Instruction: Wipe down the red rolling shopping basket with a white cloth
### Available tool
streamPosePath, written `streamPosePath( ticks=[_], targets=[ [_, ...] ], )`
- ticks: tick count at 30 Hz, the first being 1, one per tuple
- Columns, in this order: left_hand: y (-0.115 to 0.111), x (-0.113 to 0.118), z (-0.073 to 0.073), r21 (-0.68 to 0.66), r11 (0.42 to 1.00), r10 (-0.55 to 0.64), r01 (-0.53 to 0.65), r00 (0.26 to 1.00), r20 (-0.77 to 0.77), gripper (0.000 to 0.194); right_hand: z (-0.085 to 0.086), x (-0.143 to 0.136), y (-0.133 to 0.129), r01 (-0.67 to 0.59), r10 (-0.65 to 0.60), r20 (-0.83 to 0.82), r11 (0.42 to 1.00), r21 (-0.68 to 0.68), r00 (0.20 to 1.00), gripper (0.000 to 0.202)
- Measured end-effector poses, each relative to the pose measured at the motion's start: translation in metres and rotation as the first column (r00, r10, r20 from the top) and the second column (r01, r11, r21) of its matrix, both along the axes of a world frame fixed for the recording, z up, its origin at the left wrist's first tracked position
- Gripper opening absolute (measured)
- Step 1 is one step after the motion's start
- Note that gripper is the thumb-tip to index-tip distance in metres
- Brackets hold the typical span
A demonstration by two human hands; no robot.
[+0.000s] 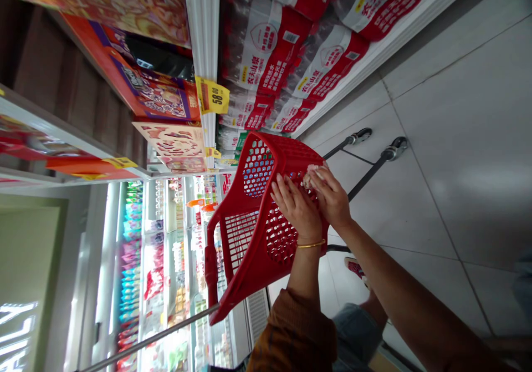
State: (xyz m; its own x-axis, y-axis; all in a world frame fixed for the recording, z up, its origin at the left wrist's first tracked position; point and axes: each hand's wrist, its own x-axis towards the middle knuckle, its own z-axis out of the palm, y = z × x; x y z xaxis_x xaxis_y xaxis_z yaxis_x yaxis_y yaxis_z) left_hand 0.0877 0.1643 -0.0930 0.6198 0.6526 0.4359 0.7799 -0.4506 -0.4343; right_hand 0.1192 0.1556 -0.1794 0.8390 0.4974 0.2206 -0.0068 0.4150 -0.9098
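Observation:
A red plastic shopping cart basket (286, 153) with hexagonal holes lies just beyond both my hands. My left hand (300, 208), with a thin gold bracelet at the wrist, has its fingers stretched over the basket's side; whether it touches cannot be told. Close beside it, my right hand (332, 197) has its fingers closed around a small crumpled pinkish-beige thing (310, 177), which looks soft. Its exact kind is unclear. The cart's red handle (211, 266) is at the basket's far left end.
The view is turned sideways. Packs of red-labelled water bottles (261, 45) line a shelf, with a yellow price tag (214, 96) on its edge. Cart wheels (397, 149) stand on the tiled floor (469, 156). Lit shelves of packaged goods (155, 261) are behind.

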Motion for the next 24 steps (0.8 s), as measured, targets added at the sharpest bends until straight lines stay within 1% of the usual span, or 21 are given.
streamPosePath(
  ticks=[4, 7, 9, 11, 14, 16, 18, 21, 24],
  targets=[
    [-0.001, 0.0, 0.001, 0.014, 1.0, -0.017, 0.017, 1.0, -0.004, 0.042, -0.013, -0.003, -0.005, 0.055, -0.055, 0.004, 0.998, -0.03, 0.998, 0.046],
    [-0.001, -0.002, 0.0, 0.03, 0.999, -0.039, 0.04, 0.999, -0.006, 0.041, -0.021, -0.006, -0.008, 0.065, -0.066, -0.006, 0.994, -0.086, 0.998, 0.045],
    [0.0, -0.003, 0.0, 0.039, 0.998, -0.047, 0.047, 0.999, -0.001, 0.041, -0.024, -0.007, -0.01, 0.061, -0.063, -0.016, 0.99, -0.126, 0.998, 0.043],
    [0.0, -0.004, 0.0, 0.039, 0.998, -0.048, 0.048, 0.999, 0.005, 0.04, -0.023, -0.007, -0.012, 0.06, -0.065, -0.032, 0.987, -0.152, 0.997, 0.042],
    [-0.002, -0.005, 0.002, 0.039, 0.998, -0.05, 0.049, 0.999, 0.005, 0.04, -0.013, 0.001, -0.012, 0.085, -0.095, -0.054, 0.984, -0.155, 0.994, 0.041],
    [-0.004, -0.005, 0.005, 0.042, 0.997, -0.061, 0.061, 0.998, -0.01, 0.04, 0.0, 0.011, -0.01, 0.107, -0.114, -0.055, 0.987, -0.118, 0.992, 0.041],
    [-0.005, -0.003, 0.01, 0.048, 0.995, -0.086, 0.087, 0.996, -0.027, 0.04, 0.016, 0.023, -0.007, 0.1, -0.103, -0.044, 0.993, -0.056, 0.994, 0.041],
    [-0.005, 0.003, 0.02, 0.057, 0.988, -0.142, 0.145, 0.989, -0.04, 0.041, 0.037, 0.039, 0.0, 0.011, -0.011, 0.005, 0.998, 0.059, 1.0, 0.041],
    [0.003, 0.012, 0.03, 0.096, 0.979, -0.177, 0.181, 0.983, -0.045, 0.047, 0.049, 0.048, 0.008, -0.081, 0.069, 0.088, 0.985, 0.152, 0.994, 0.04]
  ],
)
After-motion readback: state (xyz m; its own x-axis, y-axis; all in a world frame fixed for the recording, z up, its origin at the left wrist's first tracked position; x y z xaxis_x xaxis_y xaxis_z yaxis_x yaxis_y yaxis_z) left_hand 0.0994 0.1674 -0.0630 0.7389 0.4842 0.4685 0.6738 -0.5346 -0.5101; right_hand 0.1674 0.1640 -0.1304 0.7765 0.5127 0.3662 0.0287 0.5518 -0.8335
